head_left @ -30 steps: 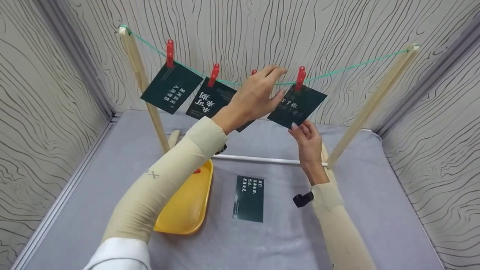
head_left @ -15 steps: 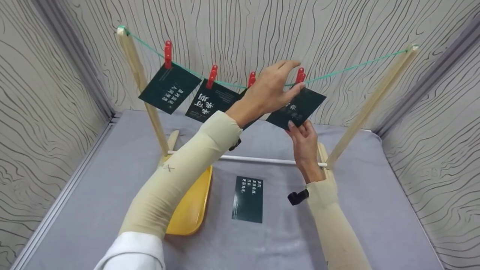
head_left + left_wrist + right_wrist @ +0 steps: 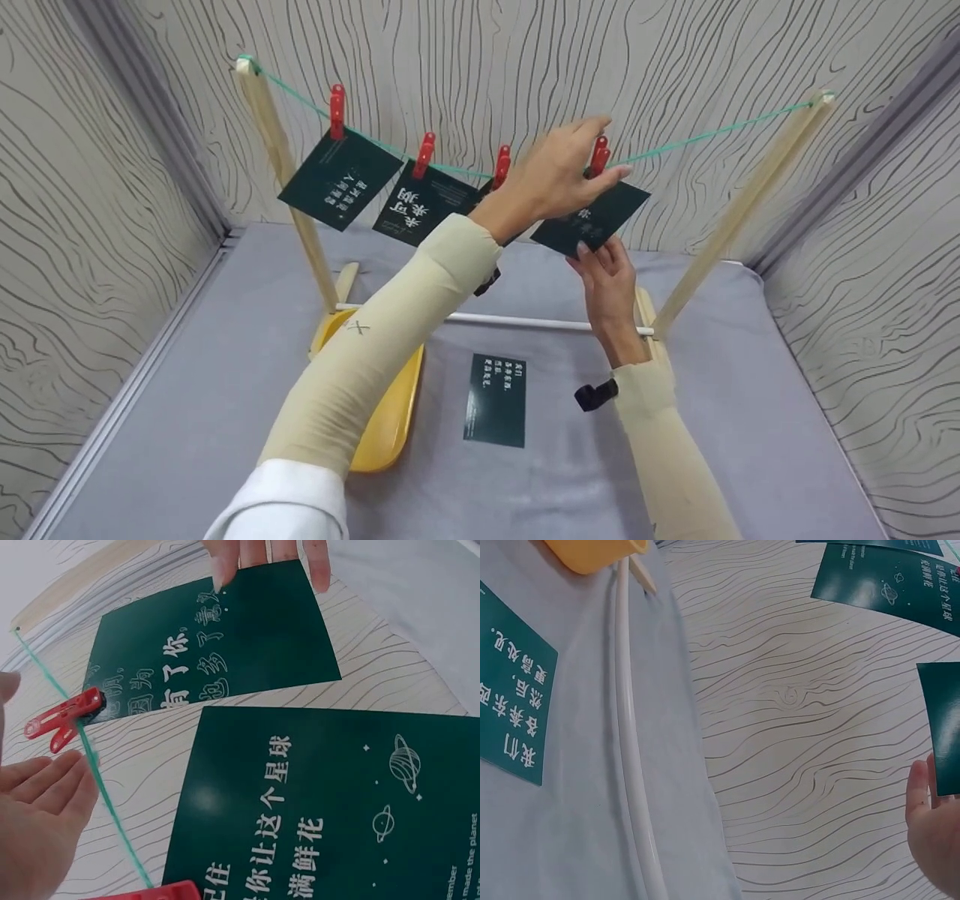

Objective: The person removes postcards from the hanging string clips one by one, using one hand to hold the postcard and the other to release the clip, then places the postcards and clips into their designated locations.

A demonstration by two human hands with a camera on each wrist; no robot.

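One right hand (image 3: pixel 610 289) pinched a green rectangular card (image 3: pixel 592 223), ideally without tugging, left hand (image 3: pixel 553 174), thumb and fingers spread apart, near its red plastic clip (image 3: pixel 600 155).

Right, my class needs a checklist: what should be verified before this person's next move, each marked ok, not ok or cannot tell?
1. Rightmost red clip holds the rightmost hanging card on the green line: ok.
2. Right hand pinches that card's lower edge: ok.
3. Left hand not pinching that clip: ok.
4. Loose card hung up: not ok, flat on the grey cloth.
5. Spare clip in the yellow tray: cannot tell, left sleeve hides part.
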